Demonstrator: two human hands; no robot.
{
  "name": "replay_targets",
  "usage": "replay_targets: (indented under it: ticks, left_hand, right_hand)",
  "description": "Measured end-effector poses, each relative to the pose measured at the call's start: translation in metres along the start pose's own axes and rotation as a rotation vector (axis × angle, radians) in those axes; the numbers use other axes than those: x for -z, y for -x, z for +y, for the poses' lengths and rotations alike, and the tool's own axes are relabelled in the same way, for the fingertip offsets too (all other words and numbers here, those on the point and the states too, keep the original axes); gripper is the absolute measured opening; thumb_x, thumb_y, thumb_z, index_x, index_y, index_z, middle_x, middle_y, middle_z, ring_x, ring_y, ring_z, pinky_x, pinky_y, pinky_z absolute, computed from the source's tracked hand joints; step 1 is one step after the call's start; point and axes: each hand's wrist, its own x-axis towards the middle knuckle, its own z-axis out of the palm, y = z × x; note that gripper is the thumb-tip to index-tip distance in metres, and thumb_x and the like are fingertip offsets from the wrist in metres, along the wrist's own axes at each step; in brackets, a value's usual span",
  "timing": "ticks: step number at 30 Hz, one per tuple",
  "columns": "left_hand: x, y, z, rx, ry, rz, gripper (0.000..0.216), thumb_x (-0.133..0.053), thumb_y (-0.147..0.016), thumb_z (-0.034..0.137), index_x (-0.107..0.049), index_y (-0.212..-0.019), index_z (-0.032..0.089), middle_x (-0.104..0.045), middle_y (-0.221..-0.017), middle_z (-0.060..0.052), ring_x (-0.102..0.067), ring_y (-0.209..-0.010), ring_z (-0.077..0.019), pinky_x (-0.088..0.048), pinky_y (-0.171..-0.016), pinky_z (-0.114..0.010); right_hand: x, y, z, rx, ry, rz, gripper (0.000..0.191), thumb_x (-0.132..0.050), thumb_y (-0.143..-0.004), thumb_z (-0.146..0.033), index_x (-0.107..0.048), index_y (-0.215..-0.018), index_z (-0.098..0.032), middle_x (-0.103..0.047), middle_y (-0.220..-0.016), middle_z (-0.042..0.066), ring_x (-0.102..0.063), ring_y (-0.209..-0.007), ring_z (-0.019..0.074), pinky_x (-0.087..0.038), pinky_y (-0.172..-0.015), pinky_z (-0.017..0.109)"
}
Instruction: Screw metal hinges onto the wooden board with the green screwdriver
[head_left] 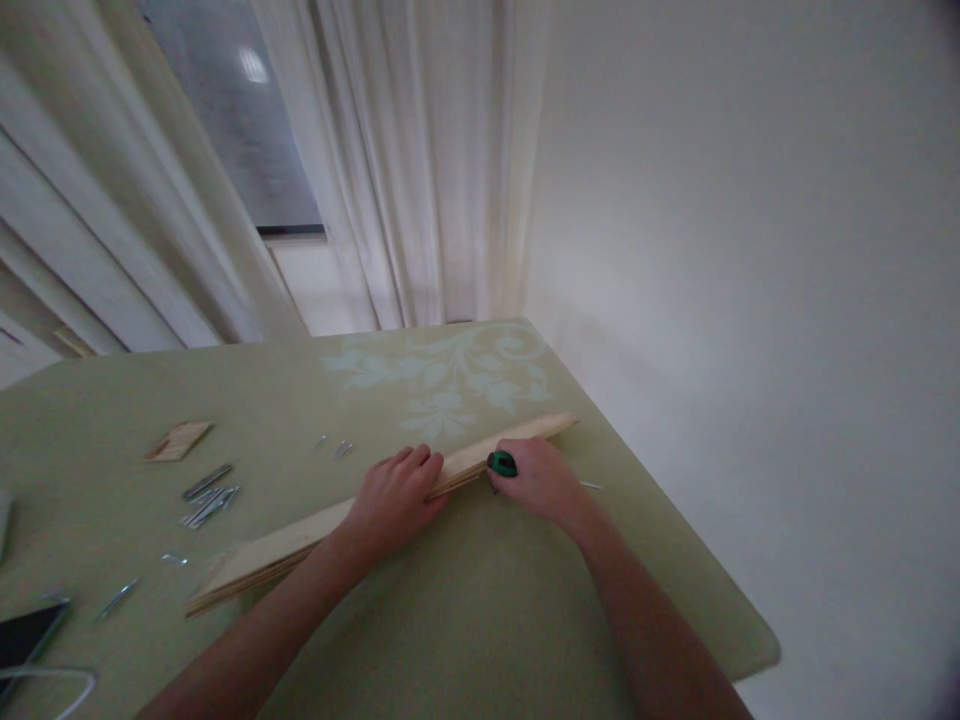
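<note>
A long, thin wooden board (311, 532), apparently layered, lies slantwise on the table, its near end at the left. My left hand (400, 492) is wrapped over its middle, fingers on the far side and thumb along the near edge. Farther right, against the near edge of the wood, my right hand (534, 478) is closed around a small green-and-black tool (502, 463). Only the tool's end shows, with a small dark tip under it; its kind is hidden by the fingers. A thin pale rod (591, 485) lies just right of that hand.
Left on the green table (495, 630) lie metal staples or nail strips (211, 505), a small wood piece (180, 441), a slim metal tool (118, 597) and a dark-screened device (30, 635) with a white cable (71, 672). A wall (750, 300) borders the right edge; curtains (420, 170) hang behind.
</note>
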Motion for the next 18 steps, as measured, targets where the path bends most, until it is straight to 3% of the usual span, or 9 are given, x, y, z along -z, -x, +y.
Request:
replay_targets:
  ticks: [8,11,13,16,18]
  left_hand:
    - [-0.020,-0.007,-0.003,-0.024,0.009,0.068,0.044,-0.068,-0.093,0.062,-0.065,-0.108,0.021,-0.068,-0.114,-0.013,-0.063,-0.108,-0.0315,-0.050,-0.087,-0.039]
    - [-0.027,-0.008,-0.003,-0.014,0.025,0.075,0.043,-0.065,-0.095,0.061,-0.066,-0.109,0.021,-0.069,-0.115,-0.013,-0.063,-0.110,-0.0313,-0.050,-0.089,-0.040]
    - [-0.029,-0.007,-0.006,-0.017,0.056,0.083,0.045,-0.062,-0.097,0.061,-0.066,-0.118,0.021,-0.069,-0.121,-0.014,-0.063,-0.114,-0.0320,-0.048,-0.095,-0.042]
    - [-0.030,-0.002,-0.019,-0.030,0.153,0.106,0.070,-0.065,-0.089,0.071,-0.057,-0.139,0.022,-0.062,-0.140,-0.016,-0.057,-0.127,-0.0358,-0.042,-0.108,-0.049]
    - [-0.031,0.002,-0.029,-0.003,0.216,0.079,0.078,-0.066,-0.086,0.073,-0.054,-0.144,0.023,-0.060,-0.144,-0.016,-0.056,-0.129,-0.0366,-0.041,-0.109,-0.051]
  right_hand:
    - [-0.006,-0.001,0.003,-0.007,-0.008,0.018,0.009,-0.068,-0.086,-0.026,-0.072,-0.080,-0.020,-0.073,-0.077,0.006,-0.062,-0.070,0.0186,-0.031,-0.061,0.028]
    - [-0.005,-0.002,0.007,0.000,-0.028,0.016,0.008,-0.069,-0.085,-0.023,-0.071,-0.078,-0.020,-0.071,-0.073,0.005,-0.061,-0.069,0.0178,-0.031,-0.061,0.028]
    - [-0.003,-0.002,0.011,0.023,-0.051,0.001,0.011,-0.070,-0.084,-0.023,-0.070,-0.074,-0.019,-0.069,-0.070,0.002,-0.059,-0.067,0.0160,-0.031,-0.061,0.027]
    - [0.000,-0.002,0.019,0.067,-0.130,0.004,0.019,-0.071,-0.086,-0.026,-0.067,-0.069,-0.019,-0.065,-0.067,-0.001,-0.057,-0.066,0.0142,-0.033,-0.061,0.026]
    - [0.001,-0.003,0.024,0.073,-0.220,0.038,0.019,-0.070,-0.088,-0.028,-0.068,-0.072,-0.018,-0.066,-0.070,0.000,-0.058,-0.068,0.0145,-0.035,-0.063,0.026]
